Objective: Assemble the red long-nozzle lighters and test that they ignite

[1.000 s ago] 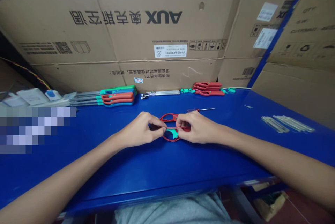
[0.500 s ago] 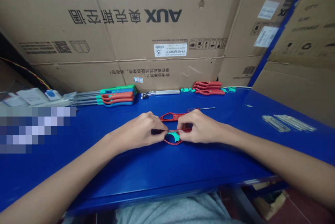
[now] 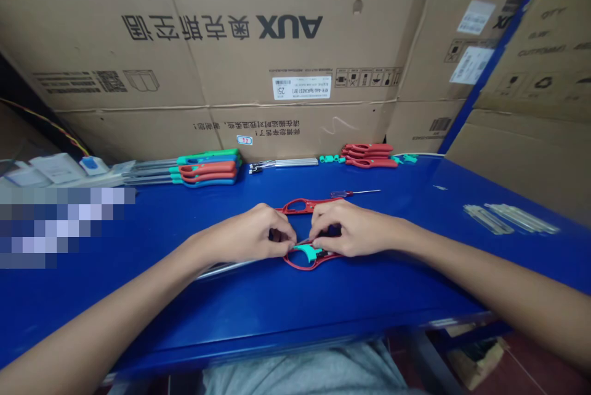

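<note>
A red lighter handle half (image 3: 308, 268) lies on the blue table between my hands, with a green trigger (image 3: 308, 252) set inside its loop. From its left end a silver metal tube (image 3: 221, 270) runs under my left wrist. My left hand (image 3: 264, 232) pinches one end of a thin grey piece (image 3: 303, 240) above the trigger. At the other end, the fingertips of my right hand (image 3: 346, 229) close on it over the handle; its exact kind is too small to tell. Another red handle half (image 3: 302, 205) lies just behind, partly covered by my hands.
A screwdriver (image 3: 355, 192) lies behind my right hand. Along the cardboard (image 3: 258, 63) are assembled lighters (image 3: 207, 170), metal tubes (image 3: 295, 162), green rings (image 3: 329, 159) and red handles (image 3: 369, 155). Clear plastic parts (image 3: 512, 218) lie at the right.
The handle half has shifted slightly toward me, and the metal tube now shows below my left wrist. The thin piece between my fingertips is more tilted. Both hands keep their pinch.
</note>
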`<state>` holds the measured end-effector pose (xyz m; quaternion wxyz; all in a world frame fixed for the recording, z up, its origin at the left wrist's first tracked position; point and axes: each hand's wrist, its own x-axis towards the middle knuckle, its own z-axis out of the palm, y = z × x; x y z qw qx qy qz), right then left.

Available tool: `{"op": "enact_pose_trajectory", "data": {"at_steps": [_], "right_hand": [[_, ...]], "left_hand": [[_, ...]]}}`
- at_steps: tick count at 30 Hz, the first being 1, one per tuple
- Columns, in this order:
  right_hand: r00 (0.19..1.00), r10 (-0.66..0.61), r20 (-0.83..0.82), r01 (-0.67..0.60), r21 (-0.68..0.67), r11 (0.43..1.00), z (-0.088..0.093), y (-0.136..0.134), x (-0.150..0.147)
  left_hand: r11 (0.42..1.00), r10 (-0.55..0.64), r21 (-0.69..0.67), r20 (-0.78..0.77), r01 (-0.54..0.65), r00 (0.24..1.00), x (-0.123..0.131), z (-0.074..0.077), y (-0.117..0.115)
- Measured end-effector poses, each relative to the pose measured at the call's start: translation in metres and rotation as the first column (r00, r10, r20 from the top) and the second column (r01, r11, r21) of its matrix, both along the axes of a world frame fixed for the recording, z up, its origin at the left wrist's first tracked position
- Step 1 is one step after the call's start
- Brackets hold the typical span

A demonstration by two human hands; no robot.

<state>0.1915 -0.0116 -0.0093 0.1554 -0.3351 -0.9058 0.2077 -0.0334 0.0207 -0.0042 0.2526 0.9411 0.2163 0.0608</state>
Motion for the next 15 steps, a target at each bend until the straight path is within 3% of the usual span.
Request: {"op": "enact_pose_trajectory", "data": {"at_steps": [3,8,15], "right_hand": [[0.998,-0.054,0.033,0.052,0.034,0.998,0.005,0.008,0.009],[0.954,-0.267,0.139,0.252,0.118,0.961,0.014,0.026,0.038],[0.858,-0.419,0.298,0.398,0.132,0.908,0.033,0.032,0.071]], "left_hand": [[0.996,0.022,-0.084,0.019,-0.020,1.000,0.002,-0.002,0.000],[0.967,0.127,-0.222,-0.003,-0.124,0.992,0.005,-0.002,0.002],[0.961,0.139,-0.239,-0.014,-0.139,0.990,0.005,-0.002,0.001]]}}
